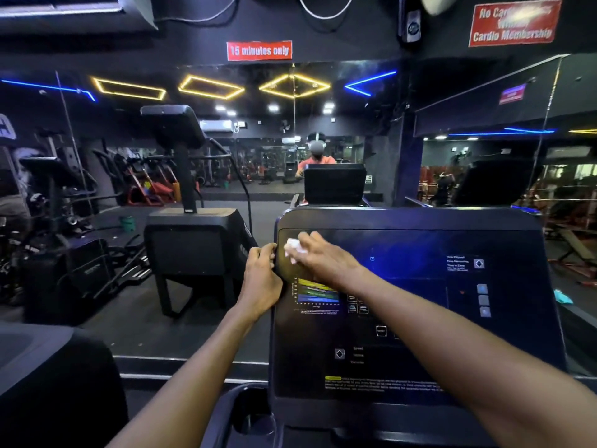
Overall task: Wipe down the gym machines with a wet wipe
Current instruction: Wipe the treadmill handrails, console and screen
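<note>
The right hand [318,258] presses a crumpled white wet wipe [294,248] under its fingers against the upper left of the treadmill console [420,286]; the hand hides most of the wipe. The left hand [261,276] curls its fingers round the console's left edge. Both forearms reach forward, cut off below.

A red sign [259,50] on the dark wall above the mirror reads "15 minutes only" in white letters. A second red sign [514,23], high on the wall at the upper right, reads "No Car… Cardio Membership"; glare blurs its middle words. The machine's console panel [410,305] carries small white labels, "Time Elapsed" [455,257] at its right and "Speed" [358,348] lower down. The remaining console print is too small to read.
</note>
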`<state>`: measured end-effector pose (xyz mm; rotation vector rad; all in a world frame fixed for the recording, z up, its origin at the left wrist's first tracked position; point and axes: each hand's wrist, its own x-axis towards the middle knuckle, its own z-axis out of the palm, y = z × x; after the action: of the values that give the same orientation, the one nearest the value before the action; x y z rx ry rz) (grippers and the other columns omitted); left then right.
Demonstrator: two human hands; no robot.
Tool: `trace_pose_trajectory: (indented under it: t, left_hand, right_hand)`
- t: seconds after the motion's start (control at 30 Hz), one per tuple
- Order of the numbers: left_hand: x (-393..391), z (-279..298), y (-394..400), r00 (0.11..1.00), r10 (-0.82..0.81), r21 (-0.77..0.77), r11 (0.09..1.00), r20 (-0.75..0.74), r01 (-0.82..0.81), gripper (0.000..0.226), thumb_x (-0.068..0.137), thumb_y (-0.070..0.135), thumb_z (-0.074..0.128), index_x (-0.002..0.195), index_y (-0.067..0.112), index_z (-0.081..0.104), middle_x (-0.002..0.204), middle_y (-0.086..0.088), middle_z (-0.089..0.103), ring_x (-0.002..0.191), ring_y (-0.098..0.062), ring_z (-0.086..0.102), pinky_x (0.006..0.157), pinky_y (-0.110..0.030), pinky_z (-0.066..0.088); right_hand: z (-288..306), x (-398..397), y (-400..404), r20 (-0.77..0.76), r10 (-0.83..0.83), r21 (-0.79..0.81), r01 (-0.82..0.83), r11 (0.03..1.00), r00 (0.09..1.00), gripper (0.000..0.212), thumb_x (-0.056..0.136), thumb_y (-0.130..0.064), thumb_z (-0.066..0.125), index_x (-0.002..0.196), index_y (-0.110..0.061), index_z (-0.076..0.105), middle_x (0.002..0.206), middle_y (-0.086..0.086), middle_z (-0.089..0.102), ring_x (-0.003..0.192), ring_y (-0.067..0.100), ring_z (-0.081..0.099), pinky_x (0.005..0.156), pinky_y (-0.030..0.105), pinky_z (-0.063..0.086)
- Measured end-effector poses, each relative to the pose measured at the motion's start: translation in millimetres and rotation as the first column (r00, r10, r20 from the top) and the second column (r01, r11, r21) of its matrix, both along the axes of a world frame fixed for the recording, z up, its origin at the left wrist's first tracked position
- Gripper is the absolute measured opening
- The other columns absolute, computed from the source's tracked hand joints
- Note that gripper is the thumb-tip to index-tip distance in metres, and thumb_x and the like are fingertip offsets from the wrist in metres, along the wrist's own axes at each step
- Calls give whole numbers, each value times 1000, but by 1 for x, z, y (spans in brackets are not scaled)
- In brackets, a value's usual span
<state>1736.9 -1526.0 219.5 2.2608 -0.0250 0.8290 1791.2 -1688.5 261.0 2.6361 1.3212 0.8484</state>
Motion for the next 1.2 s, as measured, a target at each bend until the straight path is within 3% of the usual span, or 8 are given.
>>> trace_pose_trajectory:
  t: [0.1,0.23,0.3,0.4,0.57,0.73,1.0,1.2]
  left_hand:
    - [-1,2,0,1000,2,-15,1000,4,-2,54,84,-16,42,132,6,54,111,-4,45,99,-16,50,92,-16,40]
    - [1,4,3,1000,1,-62,998,-3,-1,51,88,-13,44,135,5,53,119,-10,49,108,-18,50,91,-10,31]
    - [2,4,3,1000,1,-80,997,10,-1,51,86,-14,41,131,5,55,115,-9,50,104,-16,49,89,-9,31]
    - [6,4,4,1000,19,-137,990,2,-19,51,84,-14,39,127,6,57,108,-7,52,105,-22,54,90,-16,36]
    - [15,2,9,998,20,-222,975,-51,-31,52,86,-7,46,134,9,55,121,-12,60,114,-25,56,102,-32,43]
    - [27,6,5,998,16,-228,973,-53,-28,42,99,8,45,140,9,48,123,-9,56,118,-23,53,105,-31,39]
    - [44,28,7,997,9,-80,997,-74,-15,34,106,25,32,127,9,54,122,-17,53,117,-31,50,98,-36,38]
    - [53,38,21,991,18,36,999,-131,-13,17,95,12,46,106,5,57,106,-20,63,100,-37,58,83,-43,48]
  right_hand:
    - [0,-4,10,-15,-92,148,93,985,996,56,95,-2,46,149,-10,33,133,14,38,115,32,41,76,42,55]
    - [-15,-14,17,17,163,-110,-160,981,987,46,97,-1,46,143,-7,45,125,15,45,109,31,44,66,31,44]
    - [-3,-4,19,47,112,-59,-109,992,993,41,99,-8,50,140,-12,48,122,13,43,109,29,43,68,35,51]
    - [0,0,29,29,-48,127,44,991,998,52,91,0,44,143,-6,41,124,15,44,107,31,44,72,41,54]
    - [-8,6,40,219,75,14,-80,997,973,46,87,-5,35,125,3,58,108,15,56,84,30,53,65,38,54]
    - [18,7,49,76,-107,268,83,960,991,55,95,-6,25,149,-1,29,134,18,39,114,34,42,84,42,49]
    - [20,19,22,-88,-303,526,302,795,949,48,90,9,45,136,-1,42,123,16,41,109,33,45,82,40,51]
    - [16,1,77,-19,-162,348,158,924,987,42,100,-2,44,141,2,39,130,16,41,116,31,43,87,37,52]
